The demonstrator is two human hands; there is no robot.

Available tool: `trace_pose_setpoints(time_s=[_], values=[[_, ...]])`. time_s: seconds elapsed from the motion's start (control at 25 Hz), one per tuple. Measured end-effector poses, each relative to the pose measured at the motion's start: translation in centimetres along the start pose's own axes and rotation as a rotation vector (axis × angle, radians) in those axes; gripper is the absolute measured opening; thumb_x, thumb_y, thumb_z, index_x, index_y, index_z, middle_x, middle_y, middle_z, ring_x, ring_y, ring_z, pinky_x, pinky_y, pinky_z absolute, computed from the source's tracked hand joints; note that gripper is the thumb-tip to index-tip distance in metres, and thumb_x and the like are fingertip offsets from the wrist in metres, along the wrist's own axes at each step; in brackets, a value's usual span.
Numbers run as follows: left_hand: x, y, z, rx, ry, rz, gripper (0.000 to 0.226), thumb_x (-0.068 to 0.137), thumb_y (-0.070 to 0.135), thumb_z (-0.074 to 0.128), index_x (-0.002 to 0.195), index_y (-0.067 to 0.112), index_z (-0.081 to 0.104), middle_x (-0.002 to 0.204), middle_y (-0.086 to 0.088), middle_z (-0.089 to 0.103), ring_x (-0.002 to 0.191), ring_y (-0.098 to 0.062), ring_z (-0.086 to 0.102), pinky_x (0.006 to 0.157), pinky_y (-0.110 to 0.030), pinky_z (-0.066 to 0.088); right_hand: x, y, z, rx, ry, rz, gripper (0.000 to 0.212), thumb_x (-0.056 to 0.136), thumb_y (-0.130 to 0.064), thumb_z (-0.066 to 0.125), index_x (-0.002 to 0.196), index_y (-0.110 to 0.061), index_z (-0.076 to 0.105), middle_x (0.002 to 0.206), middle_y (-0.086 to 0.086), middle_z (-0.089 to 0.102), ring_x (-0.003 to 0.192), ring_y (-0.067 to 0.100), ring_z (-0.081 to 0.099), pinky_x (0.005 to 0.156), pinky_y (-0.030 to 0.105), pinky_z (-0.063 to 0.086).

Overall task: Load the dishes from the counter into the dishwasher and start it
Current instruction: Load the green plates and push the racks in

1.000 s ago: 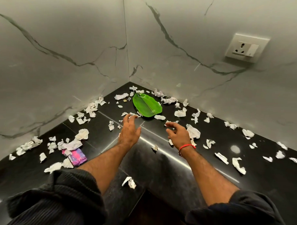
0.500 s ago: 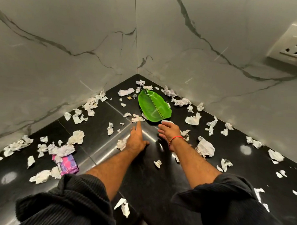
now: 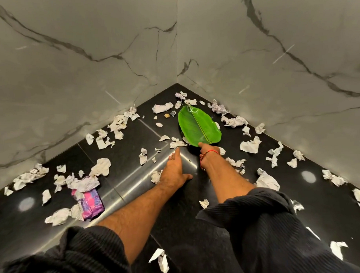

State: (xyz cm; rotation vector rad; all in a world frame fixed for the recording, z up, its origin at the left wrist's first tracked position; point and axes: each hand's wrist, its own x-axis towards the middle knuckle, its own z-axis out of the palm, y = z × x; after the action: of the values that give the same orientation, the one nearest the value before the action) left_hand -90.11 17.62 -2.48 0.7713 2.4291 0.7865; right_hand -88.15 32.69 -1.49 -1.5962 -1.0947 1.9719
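Both hands are reaching toward a green leaf-shaped plate [image 3: 199, 126] lying in the corner of the black table [image 3: 122, 142].

The right hand [image 3: 206, 154] is mostly hidden behind its own wrist, so I cannot tell whether its fingers are gripping; one fingertip is touching the plate's near edge. The left hand [image 3: 174, 171] is lying flat, fingers straight, just beside it. Torn paper scraps [image 3: 249, 145] are crowding the plate, and a pink packet [image 3: 89, 202] is sitting half buried at the left. Dark sleeves [image 3: 259, 221] are cut off below.
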Motion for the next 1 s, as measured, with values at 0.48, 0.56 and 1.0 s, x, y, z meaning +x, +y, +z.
trace_pose_setpoints(time_s=[0.48, 0.56, 1.0], values=[[-2.5, 3.1, -3.2, -0.515, 0.078, 0.013, 0.073, 0.098, 0.062, 0.042, 0.158, 0.031, 0.016, 0.155, -0.013, 0.043, 0.136, -0.034, 0.048, 0.111, -0.054, 0.041, -14.4, 6.0, -18.3, 0.287, -0.126, -0.366, 0.017, 0.094, 0.007, 0.054, 0.089, -0.007, 0.045, 0.077, 0.017, 0.065, 0.056, 0.023, 0.066, 0.054, 0.038, 0.060], [-4.1, 4.5, -2.0, -0.574, 0.155, 0.083, 0.056, 0.100, 0.048, 0.050, 0.150, 0.031, 0.034, 0.140, -0.012, 0.058, 0.122, -0.032, 0.059, 0.103, -0.053, 0.049, -16.6, 6.6, -20.7, 0.243, -0.114, -0.421, 0.018, 0.094, 0.007, 0.053, 0.088, -0.007, 0.045, 0.073, 0.014, 0.063, 0.052, 0.019, 0.064, 0.054, 0.038, 0.060], [-17.8, 9.4, 2.2, -0.665, -0.125, 0.247, 0.045, 0.093, -0.007, 0.060, 0.127, 0.021, 0.050, 0.122, -0.016, 0.059, 0.101, -0.036, 0.067, 0.066, -0.057, 0.062, -28.0, 13.3, -32.1, 0.299, 0.346, -0.596, 0.014, 0.095, 0.001, 0.056, 0.095, -0.013, 0.056, 0.087, 0.008, 0.063, 0.075, 0.024, 0.062, 0.054, 0.031, 0.058]])
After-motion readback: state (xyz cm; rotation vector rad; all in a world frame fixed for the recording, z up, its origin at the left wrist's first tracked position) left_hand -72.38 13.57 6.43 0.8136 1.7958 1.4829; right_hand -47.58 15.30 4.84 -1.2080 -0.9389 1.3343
